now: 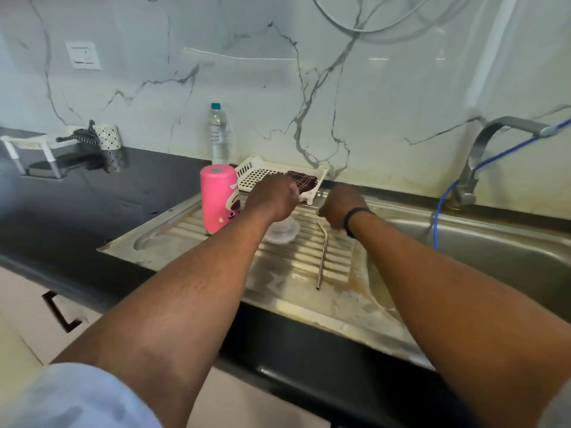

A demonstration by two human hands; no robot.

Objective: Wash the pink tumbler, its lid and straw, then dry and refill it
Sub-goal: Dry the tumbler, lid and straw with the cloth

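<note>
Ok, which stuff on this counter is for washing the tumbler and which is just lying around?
For the job: pink tumbler, clear lid, metal straw, brown cloth, tap, water bottle.
Lying about: white rack, patterned cup, blue hose.

Head view, angled down, close over sink drainboard (296, 273), edges perhaps distorted.

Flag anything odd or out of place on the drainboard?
Nothing spilled or broken. The pink tumbler stands upside down on the drainboard, probably draining. The metal straw lies loose across the ribs, and the clear lid sits under the left hand.
</note>
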